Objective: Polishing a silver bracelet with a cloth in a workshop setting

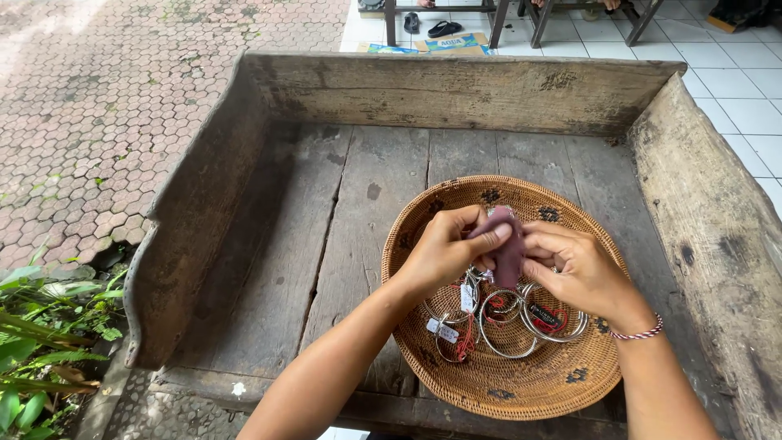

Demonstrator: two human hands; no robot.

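Observation:
My left hand [444, 248] and my right hand [574, 273] meet over a round woven basket [521, 391]. Between the fingers of both hands is a small dark purple cloth [509, 253], which hangs down a little. It seems folded around something, but what is inside is hidden. Below my hands, several silver bangles [509, 326] with red threads and small white tags [444, 330] lie in the basket. A red and white cord bracelet [639, 332] circles my right wrist.
The basket rests on a weathered wooden bench [358, 204] with raised back and side boards. Hexagon paving [98, 106] lies to the left, with green leaves [41, 334] at the lower left. White floor tiles [733, 90], chair legs and sandals are beyond the bench.

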